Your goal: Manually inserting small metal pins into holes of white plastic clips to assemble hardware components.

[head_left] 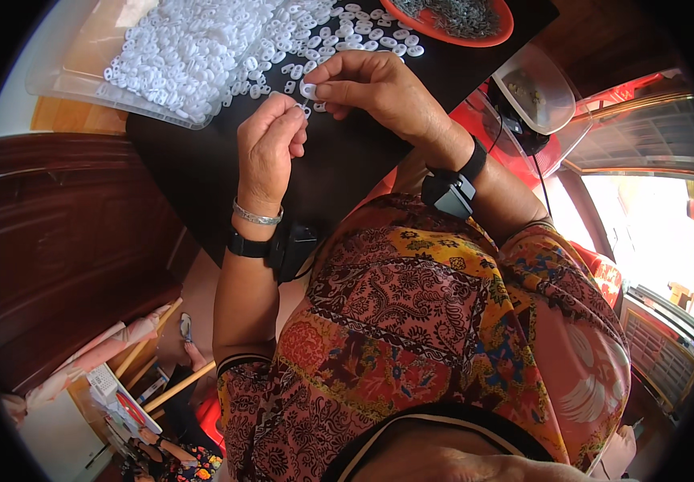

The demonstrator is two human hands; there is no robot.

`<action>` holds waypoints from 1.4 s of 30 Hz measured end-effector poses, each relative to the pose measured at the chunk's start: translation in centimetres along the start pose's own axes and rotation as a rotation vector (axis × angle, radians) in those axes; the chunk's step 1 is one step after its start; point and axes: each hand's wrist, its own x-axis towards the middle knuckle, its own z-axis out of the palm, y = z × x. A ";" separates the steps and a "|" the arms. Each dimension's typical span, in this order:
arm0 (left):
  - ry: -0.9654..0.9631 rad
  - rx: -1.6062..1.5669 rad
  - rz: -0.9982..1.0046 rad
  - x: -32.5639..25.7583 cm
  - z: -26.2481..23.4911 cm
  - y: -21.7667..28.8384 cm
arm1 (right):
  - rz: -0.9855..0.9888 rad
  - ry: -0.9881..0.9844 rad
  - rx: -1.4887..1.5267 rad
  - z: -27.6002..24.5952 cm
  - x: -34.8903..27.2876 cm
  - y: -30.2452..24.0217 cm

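Above the black tabletop (178, 161), my two hands come close together. My right hand (383, 90) pinches a small white oval plastic piece (307, 90) between thumb and fingers. Just left of it, my left hand (268, 140) is closed, thumb against the curled fingers; what its fingertips hold is too small to make out. Many similar white plastic pieces with holes (355, 30) lie loose on the table beyond my hands. More of them heap up in a clear plastic bin (194, 122) at the far left.
An orange dish (453, 40) of small grey metal parts (461, 14) stands at the far right. Right of the table is a clear tub (559, 108) with small pieces inside. At lower left, another person's arm (172, 448) shows near wooden poles (182, 387).
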 end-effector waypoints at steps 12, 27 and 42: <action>-0.011 0.094 0.055 -0.1 0.2 0.0 | -0.038 0.011 -0.108 0.2 0.0 0.2; 0.075 -0.025 0.017 -0.3 0.9 -0.6 | -0.102 0.073 -0.224 1.9 -1.4 0.8; 0.012 0.005 0.028 0.1 0.6 -0.6 | -0.264 0.115 -0.505 2.2 -1.5 0.7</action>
